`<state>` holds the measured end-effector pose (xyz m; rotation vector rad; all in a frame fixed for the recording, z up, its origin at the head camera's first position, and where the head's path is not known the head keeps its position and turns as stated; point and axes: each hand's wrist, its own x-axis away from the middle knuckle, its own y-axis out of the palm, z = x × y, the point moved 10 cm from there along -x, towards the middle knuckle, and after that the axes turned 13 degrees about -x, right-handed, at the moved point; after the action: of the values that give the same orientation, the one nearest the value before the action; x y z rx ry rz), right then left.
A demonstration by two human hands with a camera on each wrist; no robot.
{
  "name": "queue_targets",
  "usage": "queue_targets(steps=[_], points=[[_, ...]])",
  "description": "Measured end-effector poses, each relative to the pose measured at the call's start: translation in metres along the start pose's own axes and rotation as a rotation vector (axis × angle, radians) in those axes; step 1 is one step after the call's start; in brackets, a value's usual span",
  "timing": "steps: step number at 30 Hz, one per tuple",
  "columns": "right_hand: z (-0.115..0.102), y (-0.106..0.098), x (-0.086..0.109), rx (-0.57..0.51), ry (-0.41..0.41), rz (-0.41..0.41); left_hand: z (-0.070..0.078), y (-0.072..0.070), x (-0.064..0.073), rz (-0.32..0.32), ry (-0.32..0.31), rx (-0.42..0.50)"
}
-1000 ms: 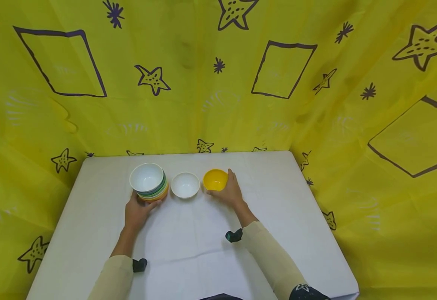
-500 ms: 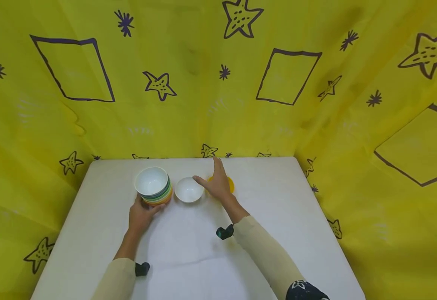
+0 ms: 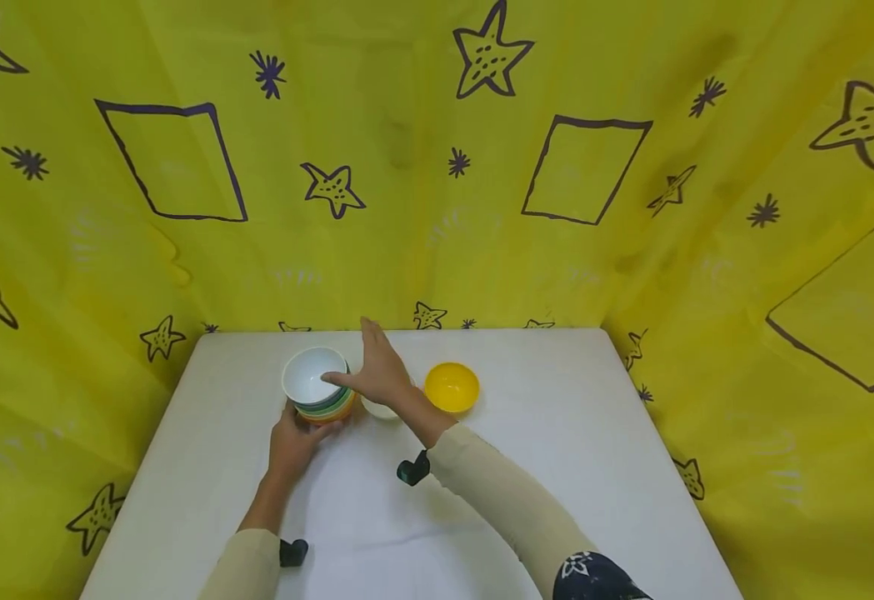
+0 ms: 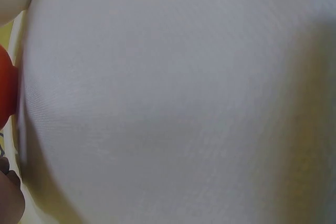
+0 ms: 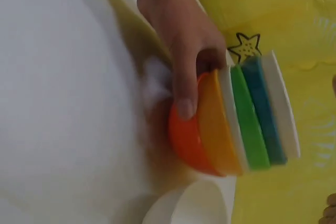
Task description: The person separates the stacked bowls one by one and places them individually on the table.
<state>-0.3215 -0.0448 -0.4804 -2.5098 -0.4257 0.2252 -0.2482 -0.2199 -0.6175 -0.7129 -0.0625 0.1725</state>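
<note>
At the left of the table, my left hand [image 3: 290, 446] grips a stack of bowls [image 3: 315, 377] low on its side. Seen from the right wrist, the stack runs from an orange-red bowl [image 5: 186, 137] through yellow, white, green [image 5: 252, 124] and blue to a white one at the top. My right hand [image 3: 382, 371] is spread, thumb out over the stack's top rim in the head view, and holds nothing. Partly hidden beneath it sits a single white bowl [image 3: 380, 410]. A yellow bowl [image 3: 452, 387] stands alone further right.
A white cloth covers the table [image 3: 556, 467]. Behind and beside it hangs a yellow curtain [image 3: 422, 258] with drawn stars and frames, close to the table's back edge.
My right hand has let go of the yellow bowl and moved left, past the single white bowl to the stack. My left hand keeps its grip on the stack.
</note>
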Motion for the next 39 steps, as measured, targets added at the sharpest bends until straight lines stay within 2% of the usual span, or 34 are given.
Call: queue_targets(steps=[4,13,16,22,29,39], points=[[-0.009,0.019,-0.003,0.055,0.026,-0.055,0.001,-0.001,0.002,0.007,-0.002,-0.025],[-0.005,0.048,-0.004,0.233,0.032,-0.136,0.002,-0.004,0.003,0.024,-0.003,-0.058],[-0.003,0.054,-0.003,0.252,0.031,-0.152,0.002,-0.005,0.004,0.028,0.001,-0.053],[-0.002,0.056,-0.002,0.218,0.038,-0.148,0.003,-0.005,0.003,0.025,0.009,-0.049],[-0.01,0.051,-0.003,0.17,-0.006,-0.12,0.006,-0.005,0.002,0.037,0.027,-0.03],[-0.015,0.047,-0.003,0.088,-0.034,-0.094,0.005,-0.006,0.001,0.048,0.042,-0.059]])
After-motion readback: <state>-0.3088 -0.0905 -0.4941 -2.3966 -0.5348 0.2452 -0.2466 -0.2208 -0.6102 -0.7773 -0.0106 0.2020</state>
